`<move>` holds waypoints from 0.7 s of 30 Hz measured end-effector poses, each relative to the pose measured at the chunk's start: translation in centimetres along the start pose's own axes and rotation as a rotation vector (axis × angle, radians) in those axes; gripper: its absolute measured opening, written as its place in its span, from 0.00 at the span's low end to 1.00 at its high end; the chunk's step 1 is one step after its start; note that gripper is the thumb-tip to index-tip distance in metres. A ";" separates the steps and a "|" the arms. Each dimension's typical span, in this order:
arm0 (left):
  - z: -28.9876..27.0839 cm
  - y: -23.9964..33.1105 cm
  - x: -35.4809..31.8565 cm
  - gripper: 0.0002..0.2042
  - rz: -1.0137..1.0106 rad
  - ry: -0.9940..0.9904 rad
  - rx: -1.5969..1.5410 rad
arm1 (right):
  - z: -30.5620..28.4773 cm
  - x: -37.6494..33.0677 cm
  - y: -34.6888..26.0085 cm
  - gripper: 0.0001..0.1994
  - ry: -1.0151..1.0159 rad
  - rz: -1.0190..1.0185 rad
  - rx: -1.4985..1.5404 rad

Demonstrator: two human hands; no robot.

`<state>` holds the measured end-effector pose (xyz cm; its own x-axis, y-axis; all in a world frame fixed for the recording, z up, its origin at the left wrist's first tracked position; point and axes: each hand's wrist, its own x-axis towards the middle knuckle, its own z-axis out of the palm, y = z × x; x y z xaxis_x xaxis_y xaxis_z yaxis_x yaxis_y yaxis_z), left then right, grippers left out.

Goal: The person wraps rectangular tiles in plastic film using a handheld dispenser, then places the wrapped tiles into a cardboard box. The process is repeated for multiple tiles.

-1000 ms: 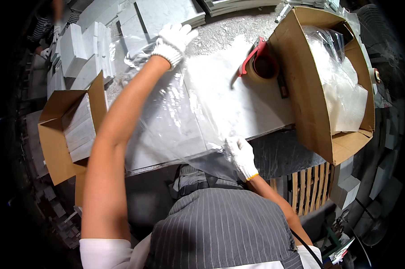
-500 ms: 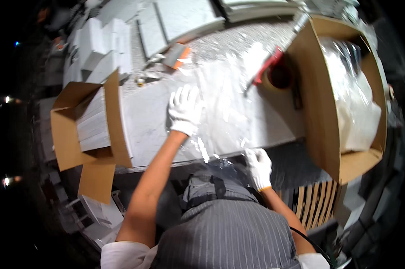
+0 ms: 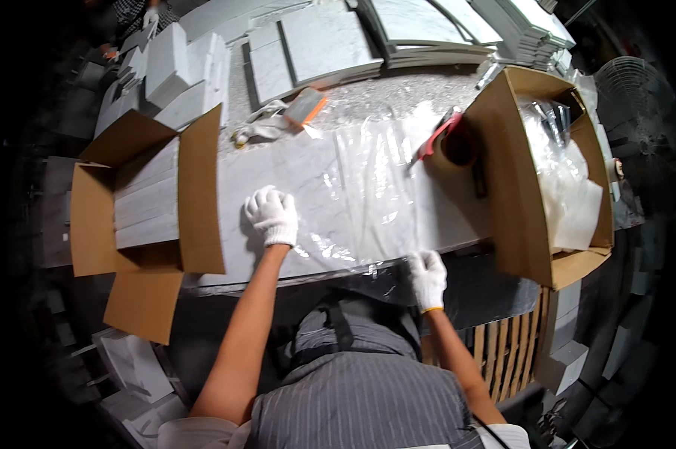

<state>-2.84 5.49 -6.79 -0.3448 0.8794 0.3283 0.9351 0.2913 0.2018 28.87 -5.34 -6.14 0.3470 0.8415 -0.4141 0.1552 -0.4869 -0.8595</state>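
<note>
**Now the left hand is back near the front edge, flat on the film**

Now the person's left hand [image 3: 272, 215], in a white knitted glove, lies palm down on the pale grey marble slab [image 3: 278, 168] that covers the bench, at the left margin of the clear plastic film sheet [image 3: 375, 194]. A second ago that arm was stretched far across to the back edge of the bench; half a second ago it was already partway home. The fingers are spread and pressed flat, closed on nothing. The right hand [image 3: 427, 277], gloved the same way, sits at the front edge of the bench, where its fingers curl over the film's near margin; whether they truly pinch the film cannot be told. It has hardly moved over the same second.

The film lies spread across the middle of the slab, from the front edge toward the back, wrinkled and glinting. Judging by this, the far reach is over and both hands now steady the sheet at its near end.

At the left end stands an open brown cardboard box [image 3: 147, 198] holding pale stone slabs. At the right end a second open cardboard box [image 3: 536, 168] holds crumpled clear plastic. Beside it lies a red-handled tape dispenser [image 3: 444, 138]. Near the back edge rests an orange-and-white block [image 3: 306, 107].
</note>
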 end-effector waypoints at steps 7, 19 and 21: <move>-2.6 -1.5 -4.8 0.27 0.346 0.113 -0.076 | 0.6 -0.3 1.2 0.11 0.077 0.021 0.007; -6.2 -5.7 -11.7 0.28 0.172 -0.153 -0.140 | 0.2 -0.2 5.0 0.21 0.219 -0.202 0.005; -8.2 -6.2 -14.3 0.21 0.133 -0.140 -0.273 | 0.4 -0.7 4.1 0.21 0.248 -0.174 -0.095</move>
<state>-4.35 -11.95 -5.12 -0.1886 0.9518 0.2419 0.9084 0.0755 0.4113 28.91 -7.85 -9.47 0.5208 0.8371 -0.1673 0.3140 -0.3700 -0.8743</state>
